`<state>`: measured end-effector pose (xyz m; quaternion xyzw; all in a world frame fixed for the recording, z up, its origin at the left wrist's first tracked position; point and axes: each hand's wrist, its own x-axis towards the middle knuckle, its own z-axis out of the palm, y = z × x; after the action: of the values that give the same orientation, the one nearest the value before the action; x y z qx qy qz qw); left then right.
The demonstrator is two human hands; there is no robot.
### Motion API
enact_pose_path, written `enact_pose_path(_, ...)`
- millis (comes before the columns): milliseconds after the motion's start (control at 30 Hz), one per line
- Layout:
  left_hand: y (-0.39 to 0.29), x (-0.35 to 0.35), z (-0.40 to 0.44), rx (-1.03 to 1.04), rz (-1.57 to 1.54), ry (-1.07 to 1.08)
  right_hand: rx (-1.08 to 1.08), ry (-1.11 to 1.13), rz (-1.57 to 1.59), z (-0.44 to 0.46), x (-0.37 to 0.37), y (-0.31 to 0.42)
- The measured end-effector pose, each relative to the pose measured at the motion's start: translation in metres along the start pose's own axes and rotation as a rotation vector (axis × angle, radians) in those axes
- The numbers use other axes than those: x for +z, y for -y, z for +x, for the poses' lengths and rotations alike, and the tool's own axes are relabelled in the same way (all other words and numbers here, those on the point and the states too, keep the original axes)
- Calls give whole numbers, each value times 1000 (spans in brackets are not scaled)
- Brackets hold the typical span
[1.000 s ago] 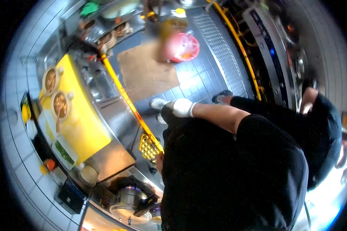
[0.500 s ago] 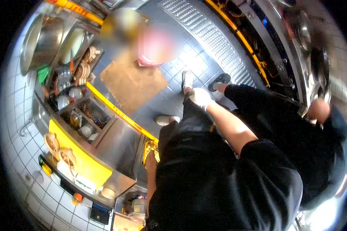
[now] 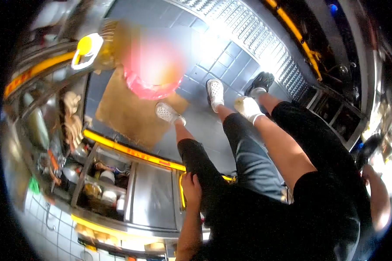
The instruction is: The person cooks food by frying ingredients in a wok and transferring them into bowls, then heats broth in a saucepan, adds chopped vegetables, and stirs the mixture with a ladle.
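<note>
My right hand (image 3: 248,108), in a white glove, hangs in front of my body beside my dark trousers. It looks rounded and closed; whatever may be inside is hidden. My bare left hand (image 3: 190,188) is low at my side, next to the yellow-edged end of the steel counter (image 3: 152,195). Its fingers look curled, with nothing visible in them; whether it touches the edge I cannot tell. White clogs (image 3: 214,93) are on my feet, one on the tiles and one on the brown floor mat (image 3: 122,115).
Beside me stands a person in black, with a black clog (image 3: 262,82) and a bare hand (image 3: 372,176) at right. A metal floor grate (image 3: 265,39) runs past dark cooking equipment. Ahead is a pink plastic bag (image 3: 152,91), partly blurred. Containers (image 3: 109,198) sit in the counter well.
My view has moved forward and turned. One clog has stepped onto the mat. My left hand has come forward along the counter end, and the pink bag appears nearer.
</note>
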<state>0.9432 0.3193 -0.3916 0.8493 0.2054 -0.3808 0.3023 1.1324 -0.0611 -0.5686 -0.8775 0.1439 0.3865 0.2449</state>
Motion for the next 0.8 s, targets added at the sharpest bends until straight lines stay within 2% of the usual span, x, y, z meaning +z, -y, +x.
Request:
enact_pose_path(67,25,22,34,12,113,-29,49,-32,-12,47,48,-27)
enact_pose_path(133,31,28,56,-33,113,-43,96,45,-35,84,76,-22)
enact_pose_path(200,27,19,80,-74,107,-9,130,167,-29,117,78,15)
enact_pose_path(233,36,19,83,-68,169,-6,116,87,59,140,114,0)
enact_pose_path(267,36,16,89,-53,196,10,103,3,147,156,118,21)
enact_pose_path(300,33,10,95,-37,224,28,338,3,302,176,117,38)
enact_pose_path(333,30,3,98,-17,251,43,270,-86,317,198,147,24)
enact_pose_path(367,33,-2,99,-14,286,62,85,-58,-1,250,223,-26)
enact_pose_path(400,45,-5,105,-6,326,88,180,-237,200,255,208,13)
enact_pose_path(433,47,-9,107,-10,361,109,289,-223,362,278,226,17)
enact_pose_path(467,44,-13,111,-30,359,121,263,-281,458,302,257,6)
enact_pose_path(500,41,-15,115,-50,356,128,225,-325,421,319,271,5)
enact_pose_path(733,35,-26,127,-108,374,125,128,-394,254,360,286,6)
enact_pose_path(800,35,-29,131,-73,386,122,165,-429,350,364,270,11)
